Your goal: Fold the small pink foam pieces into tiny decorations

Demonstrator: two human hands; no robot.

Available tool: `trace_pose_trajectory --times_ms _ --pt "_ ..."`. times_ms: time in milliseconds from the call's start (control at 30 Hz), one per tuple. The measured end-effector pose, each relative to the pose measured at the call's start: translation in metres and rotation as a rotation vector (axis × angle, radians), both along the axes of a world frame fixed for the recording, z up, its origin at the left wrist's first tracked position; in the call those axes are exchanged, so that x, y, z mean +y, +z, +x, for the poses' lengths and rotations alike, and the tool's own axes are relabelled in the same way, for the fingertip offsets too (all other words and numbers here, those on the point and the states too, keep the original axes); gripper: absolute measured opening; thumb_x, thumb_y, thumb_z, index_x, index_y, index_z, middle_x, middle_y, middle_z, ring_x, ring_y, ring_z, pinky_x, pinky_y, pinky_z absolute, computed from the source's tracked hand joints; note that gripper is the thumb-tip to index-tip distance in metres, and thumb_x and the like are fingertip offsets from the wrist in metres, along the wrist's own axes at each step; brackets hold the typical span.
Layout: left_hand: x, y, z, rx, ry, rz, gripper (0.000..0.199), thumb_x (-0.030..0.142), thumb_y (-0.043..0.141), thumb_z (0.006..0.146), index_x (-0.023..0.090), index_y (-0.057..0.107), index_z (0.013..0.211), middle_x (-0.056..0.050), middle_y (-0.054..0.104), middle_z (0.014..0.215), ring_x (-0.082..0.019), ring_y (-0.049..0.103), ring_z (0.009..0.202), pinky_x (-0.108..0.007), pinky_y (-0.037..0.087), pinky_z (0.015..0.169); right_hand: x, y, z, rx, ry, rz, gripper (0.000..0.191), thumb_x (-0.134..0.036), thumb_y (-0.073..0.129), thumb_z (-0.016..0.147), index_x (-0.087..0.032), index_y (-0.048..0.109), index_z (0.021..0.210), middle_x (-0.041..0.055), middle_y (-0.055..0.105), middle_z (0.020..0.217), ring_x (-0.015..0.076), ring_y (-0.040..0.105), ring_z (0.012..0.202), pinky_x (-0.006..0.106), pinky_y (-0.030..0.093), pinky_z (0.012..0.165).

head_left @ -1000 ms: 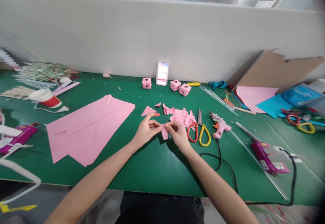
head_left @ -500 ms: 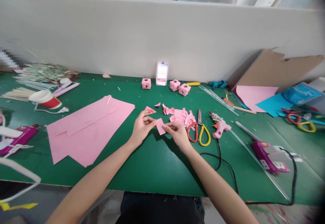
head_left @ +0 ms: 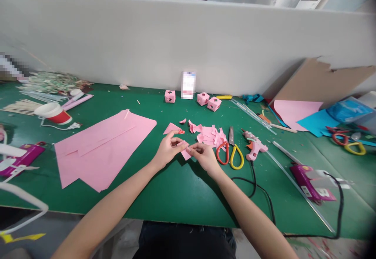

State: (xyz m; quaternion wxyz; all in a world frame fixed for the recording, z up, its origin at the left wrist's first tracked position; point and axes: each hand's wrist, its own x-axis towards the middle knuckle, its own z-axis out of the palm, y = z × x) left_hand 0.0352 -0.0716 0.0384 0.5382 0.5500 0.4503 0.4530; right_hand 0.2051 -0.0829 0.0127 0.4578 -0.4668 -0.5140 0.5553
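Note:
Between my two hands is a small piece of pink paper (head_left: pixel 185 155). My left hand (head_left: pixel 168 149) pinches its upper left part, with red-nailed fingers reaching past the paper. On its right edge, my right hand (head_left: pixel 204 155) pinches with thumb and forefinger. Just behind the left hand lies a pink paper triangle (head_left: pixel 170 128). A pile of pink paper scraps (head_left: pixel 209 135) is beyond my right hand. Scissors (head_left: pixel 231 147) with one red and one yellow handle lie to its right, beside a pink glue gun (head_left: pixel 255 146).
Pink paper sheets (head_left: pixel 102 153) spread over the left of the green table. Pink paper cubes (head_left: pixel 170 96) with cut-outs stand near a propped phone (head_left: pixel 188 84). A power strip (head_left: pixel 308 182) and black cable lie at right; a paper cup (head_left: pixel 54 114) stands left.
My left fingers have shifted over the top of the small pink paper and uncovered more of the triangle behind. The paper has tilted and sits slightly lower. My right hand is nearly still.

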Motion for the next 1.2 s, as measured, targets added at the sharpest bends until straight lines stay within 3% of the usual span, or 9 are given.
trace_pose_trajectory --times_ms 200,367,633,833,1000,1200 --pt "-0.0007 0.0003 -0.0003 0.007 0.109 0.060 0.051 0.033 0.077 0.074 0.018 0.053 0.115 0.001 0.067 0.075 -0.016 0.067 0.072 -0.027 0.051 0.070 -0.0021 0.0108 0.0013 0.033 0.088 -0.091 0.034 -0.045 0.083 0.064 -0.017 0.074 0.080 0.0045 0.074 0.073 0.0142 0.064 0.063 0.026 0.047 0.059" --pt "0.0008 -0.0009 -0.0009 -0.003 0.133 0.049 0.052 0.032 0.078 0.072 0.018 0.052 0.115 0.001 0.068 0.076 -0.015 0.067 0.073 -0.027 0.051 0.072 -0.0018 0.0100 0.0017 0.029 0.089 -0.118 0.036 -0.047 0.083 0.065 -0.015 0.074 0.080 0.0070 0.075 0.072 0.0158 0.067 0.064 0.027 0.049 0.062" --pt "0.0007 0.0004 0.0002 -0.040 0.143 -0.003 0.053 0.033 0.079 0.071 0.017 0.053 0.114 0.000 0.068 0.075 -0.016 0.068 0.074 -0.028 0.052 0.074 -0.0019 0.0098 0.0012 0.011 0.064 -0.130 0.038 -0.049 0.083 0.064 -0.015 0.075 0.079 0.0068 0.075 0.071 0.0175 0.068 0.066 0.029 0.051 0.064" --pt "0.0002 0.0048 -0.0023 0.017 0.030 -0.068 0.058 0.032 0.080 0.068 0.016 0.055 0.117 -0.002 0.069 0.083 -0.016 0.066 0.072 -0.027 0.049 0.070 -0.0007 0.0079 0.0020 0.000 0.046 -0.104 0.038 -0.051 0.081 0.065 -0.016 0.075 0.079 0.0068 0.075 0.071 0.0180 0.067 0.065 0.030 0.051 0.064" --pt "-0.0016 0.0037 0.0008 0.027 0.063 -0.020 0.057 0.027 0.079 0.067 0.017 0.052 0.116 0.005 0.060 0.068 -0.012 0.059 0.062 -0.024 0.045 0.063 -0.0004 0.0067 0.0018 -0.029 0.042 -0.090 0.039 -0.052 0.081 0.065 -0.016 0.075 0.079 0.0071 0.074 0.071 0.0165 0.065 0.063 0.030 0.050 0.063" --pt "-0.0032 0.0056 0.0033 -0.040 0.085 -0.073 0.055 0.026 0.079 0.066 0.019 0.051 0.112 0.004 0.063 0.072 -0.012 0.058 0.061 -0.024 0.045 0.063 -0.0015 0.0072 0.0000 0.006 0.061 -0.062 0.036 -0.051 0.076 0.072 -0.017 0.073 0.079 0.0050 0.072 0.073 0.0152 0.063 0.065 0.028 0.050 0.064"
